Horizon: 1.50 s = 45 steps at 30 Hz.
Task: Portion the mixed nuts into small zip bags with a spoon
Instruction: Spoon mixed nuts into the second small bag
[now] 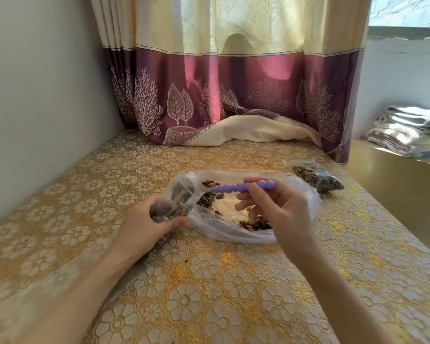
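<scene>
A large clear plastic bag [233, 232] lies open on the table with mixed nuts [209, 197] scattered inside it. My left hand [149, 224] grips a small zip bag [176, 199] partly filled with nuts, held at the big bag's left edge. My right hand [278, 207] pinches a purple spoon [243, 187] by its beaded handle. The spoon lies level over the big bag and points left toward the small bag; its bowl is hidden behind the plastic. A filled small bag of nuts [318, 178] lies on the table at the right.
The table wears a gold floral cloth [209, 294] and meets a grey wall on the left. A purple and cream curtain [229, 100] hangs at the back, its hem lying on the table. Folded towels [407, 130] sit on a ledge at the right.
</scene>
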Tool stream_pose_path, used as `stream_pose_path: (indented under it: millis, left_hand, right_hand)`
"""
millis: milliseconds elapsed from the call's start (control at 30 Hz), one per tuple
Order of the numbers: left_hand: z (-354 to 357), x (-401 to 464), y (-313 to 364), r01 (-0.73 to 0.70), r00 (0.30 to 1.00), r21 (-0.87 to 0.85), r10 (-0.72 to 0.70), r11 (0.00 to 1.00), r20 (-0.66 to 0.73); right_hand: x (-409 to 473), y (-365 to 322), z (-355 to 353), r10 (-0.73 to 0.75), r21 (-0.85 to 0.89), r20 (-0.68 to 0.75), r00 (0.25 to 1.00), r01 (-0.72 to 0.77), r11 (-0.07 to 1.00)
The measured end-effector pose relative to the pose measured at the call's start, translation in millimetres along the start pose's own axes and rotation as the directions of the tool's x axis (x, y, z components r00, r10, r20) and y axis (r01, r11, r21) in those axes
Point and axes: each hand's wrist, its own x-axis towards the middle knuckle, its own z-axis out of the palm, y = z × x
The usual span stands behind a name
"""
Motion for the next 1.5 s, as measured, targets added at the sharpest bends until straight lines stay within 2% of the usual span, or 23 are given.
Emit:
stream_pose_path:
  millis: [233,433,500,600,733,833,1033,1233,1500]
  left_hand:
    - [0.6,-0.5,2.4,-0.007,0.999,-0.048,0.005,0.999,-0.043]
    - [1.2,-1.1,3.5,-0.017,0.997,-0.14,0.005,0.99,-0.083]
    - [0.4,-1.2,3.9,-0.012,0.992,-0.16,-0.008,0.987,-0.126]
    - [-1.5,-0.3,3.8,-0.005,0.984,-0.163,-0.024,0.987,-0.175]
    - [-1.0,-0.2,3.9,-0.022,0.983,-0.115,0.001,0.993,-0.182]
    - [-0.3,-0.4,3.4,-0.038,0.984,-0.102,0.019,0.994,-0.176]
    - [-0.9,-1.4,4.3,-0.041,0.987,-0.121,0.021,0.992,-0.159]
    - [0.4,-0.1,3.4,-0.064,0.988,-0.101,0.048,0.993,-0.15]
    - [3.3,0.5,2.4,-0.073,0.992,-0.059,0.066,0.996,-0.106]
  right_hand:
    - [1.5,-4.0,-3.9,-0.048,0.025,-0.044,0.998,0.049,0.998]
    - [5.9,0.7,-13.9,0.007,0.085,-0.234,0.972,0.013,0.996]
    - [6.9,5.1,-18.0,-0.004,0.012,-0.291,0.957,0.008,1.0]
    - [7.5,15.3,-21.8,-0.043,-0.186,-0.321,0.946,-0.019,0.982]
    - [10.2,27.9,-21.7,-0.052,-0.371,-0.323,0.945,-0.076,0.925]
    - [10.0,30.0,-17.4,-0.059,-0.439,-0.305,0.95,-0.085,0.895]
    - [7.8,28.2,-12.6,0.065,-0.367,-0.266,0.962,-0.164,0.916]
    - [5.7,23.9,-5.5,0.207,-0.208,-0.186,0.961,-0.244,0.947]
    - [6.6,19.4,-7.9,0.386,-0.052,-0.168,0.907,-0.399,0.915]
